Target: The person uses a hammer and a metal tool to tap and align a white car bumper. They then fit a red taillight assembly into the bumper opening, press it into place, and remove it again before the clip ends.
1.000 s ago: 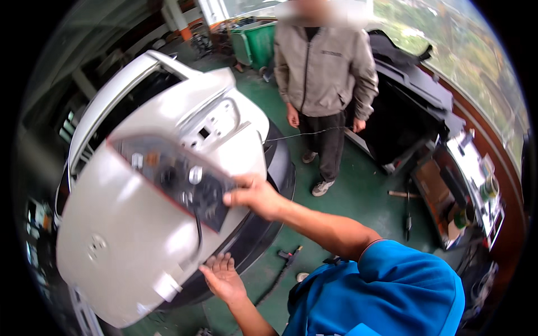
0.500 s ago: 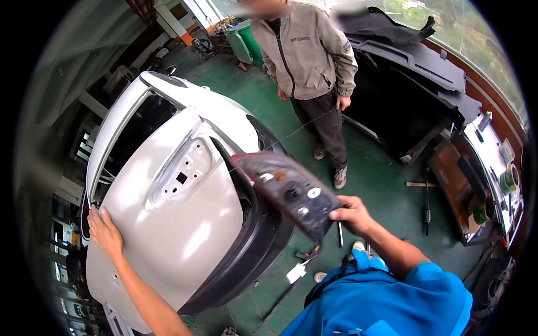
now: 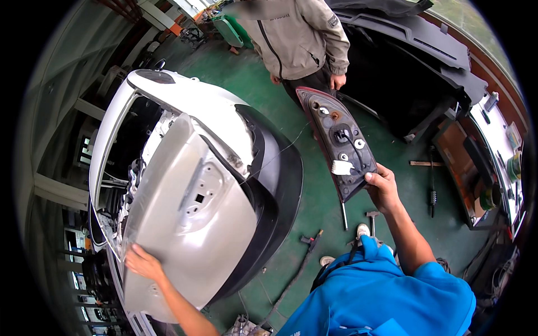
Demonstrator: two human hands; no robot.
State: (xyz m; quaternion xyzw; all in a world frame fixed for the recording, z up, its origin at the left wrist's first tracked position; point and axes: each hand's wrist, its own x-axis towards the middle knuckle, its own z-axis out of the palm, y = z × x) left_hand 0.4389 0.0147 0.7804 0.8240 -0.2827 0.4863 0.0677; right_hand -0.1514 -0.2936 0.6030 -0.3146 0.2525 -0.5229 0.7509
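Observation:
My right hand point(image 3: 382, 189) holds a red-edged tail lamp point(image 3: 350, 150) by its lower end, thumb on the dark back with bulb sockets, wiring and a white connector point(image 3: 342, 167). My left hand point(image 3: 144, 262) grips the left edge of a pearl-coloured trunk lid point(image 3: 213, 241), fingertips curled at the edge. A bare mounting recess with holes point(image 3: 199, 197) is in the lid. The lid stands at the rear of a white car point(image 3: 218, 124), beside a dark bumper point(image 3: 283, 196), with the body opening showing along its far left side.
A co-worker point(image 3: 297, 42) stands beyond the lamp, near a thin wire. Large black panels point(image 3: 403, 95) are stacked at right, beside a cluttered bench point(image 3: 485, 173). A hose with a nozzle point(image 3: 297, 269), a rod and a hammer point(image 3: 372, 215) lie on the green floor.
The lamp swung from over the lid rightward and up to a steeper angle. My left hand rose to the lid's edge, and the lid now leans away from the opening.

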